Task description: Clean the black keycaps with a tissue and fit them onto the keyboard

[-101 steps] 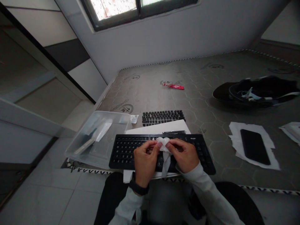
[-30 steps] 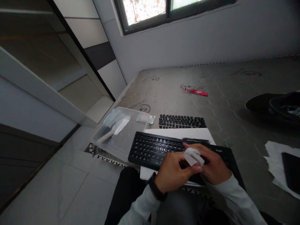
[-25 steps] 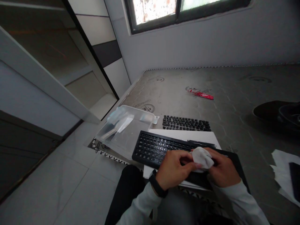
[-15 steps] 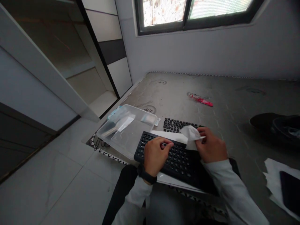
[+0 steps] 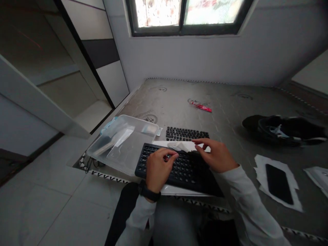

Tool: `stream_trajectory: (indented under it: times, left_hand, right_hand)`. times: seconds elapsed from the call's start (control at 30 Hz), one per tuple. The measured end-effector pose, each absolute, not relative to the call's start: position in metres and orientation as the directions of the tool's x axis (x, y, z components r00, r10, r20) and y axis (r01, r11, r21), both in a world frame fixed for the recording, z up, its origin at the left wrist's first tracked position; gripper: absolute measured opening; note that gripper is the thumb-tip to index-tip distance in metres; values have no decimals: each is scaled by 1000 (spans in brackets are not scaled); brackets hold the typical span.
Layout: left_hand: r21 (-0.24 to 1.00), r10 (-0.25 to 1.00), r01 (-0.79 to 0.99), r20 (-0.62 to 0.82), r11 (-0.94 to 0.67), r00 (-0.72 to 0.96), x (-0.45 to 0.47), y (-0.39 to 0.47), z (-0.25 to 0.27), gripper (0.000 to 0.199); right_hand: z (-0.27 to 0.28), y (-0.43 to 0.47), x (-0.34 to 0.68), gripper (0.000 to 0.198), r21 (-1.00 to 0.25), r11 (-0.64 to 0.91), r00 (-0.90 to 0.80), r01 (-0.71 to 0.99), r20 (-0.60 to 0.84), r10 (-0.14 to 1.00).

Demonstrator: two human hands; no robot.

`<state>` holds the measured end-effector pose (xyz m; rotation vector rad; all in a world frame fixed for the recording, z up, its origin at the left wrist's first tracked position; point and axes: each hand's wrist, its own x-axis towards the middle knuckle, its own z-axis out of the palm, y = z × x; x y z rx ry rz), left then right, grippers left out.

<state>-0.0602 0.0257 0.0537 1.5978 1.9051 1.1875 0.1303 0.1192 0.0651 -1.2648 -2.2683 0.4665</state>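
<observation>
At twelve o'clock of the black keyboard (image 5: pixel 183 169), by its far edge, over white paper (image 5: pixel 176 191): a crumpled white tissue (image 5: pixel 176 146). Left hand (image 5: pixel 157 169) at nine o'clock, above the keyboard, thumb and fingertip together; anything pinched there too small to tell. Right hand (image 5: pixel 217 155) at two o'clock, thumb and fingers apart, just beside the tissue; contact impossible to tell. Tissue probably light, limp and easily torn; best taken in a loose pinch at its three o'clock edge. Keyboard probably stiff and smooth; best held by the ten and four o'clock ends.
</observation>
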Motion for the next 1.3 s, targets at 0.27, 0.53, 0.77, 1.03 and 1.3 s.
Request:
stream_trajectory:
  times: [0.27, 0.53, 0.77, 1.03, 1.3]
  left_hand:
    - [881, 983, 470, 131, -56, -129, -11, 31, 37, 13]
    - [919, 994, 392, 84, -50, -72, 20, 32, 29, 19]
    - [875, 996, 478, 91, -75, -12, 24, 34, 23, 13]
    - [699, 979, 688, 178, -194, 95, 12, 38, 15, 10]
    - [543, 979, 815, 123, -202, 161, 8, 37, 12, 12]
  right_hand:
    - [47, 75, 183, 20, -709, 469, -458, 527, 228, 859]
    - [35, 71, 199, 15, -751, 389, -341, 534, 230, 911]
    - [12, 72, 206, 12, -682, 503, -498, 531, 230, 836]
    - [-11, 75, 199, 13, -554, 592, -600, 585, 195, 776]
    - [-18, 78, 196, 15, -501, 623, -597, 600, 238, 766]
